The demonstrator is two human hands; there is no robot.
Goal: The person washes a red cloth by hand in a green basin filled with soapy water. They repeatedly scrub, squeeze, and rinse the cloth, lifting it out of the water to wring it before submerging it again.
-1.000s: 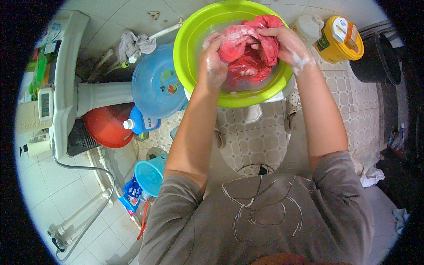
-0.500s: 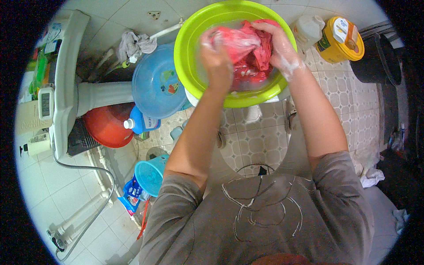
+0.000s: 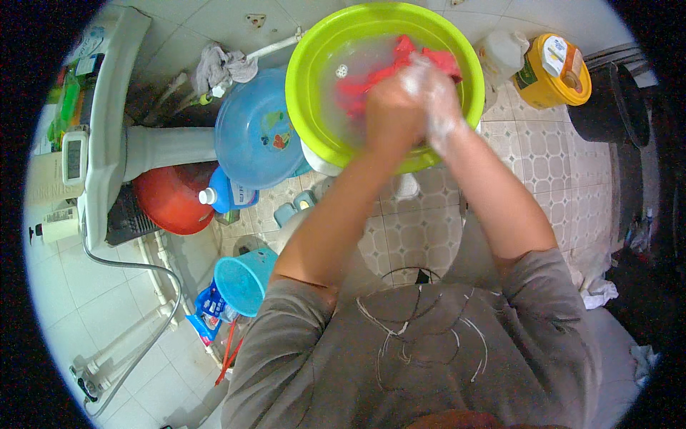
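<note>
The red cloth [image 3: 357, 87] lies in the green basin [image 3: 303, 100] beneath the left hand [image 3: 394, 107] and soapy right hand [image 3: 440, 96], held close together; blur hides whether they grip it; short, low rubbing strokes should limit splashing

A white sink [image 3: 118, 118] stands on a white pedestal [image 3: 168, 152]. Plain pale tiles cover the near wall [image 3: 82, 293] and the back wall [image 3: 189, 21], on either side of the sink. White pipes run low on the near wall, and a grey hose [image 3: 143, 265] curves down from the sink's edge. Out from the sink spreads a floor [image 3: 547, 154] of pale patterned tiles, brightly lit; shadow lies beneath the sink, and the side farthest from it is dark.
</note>
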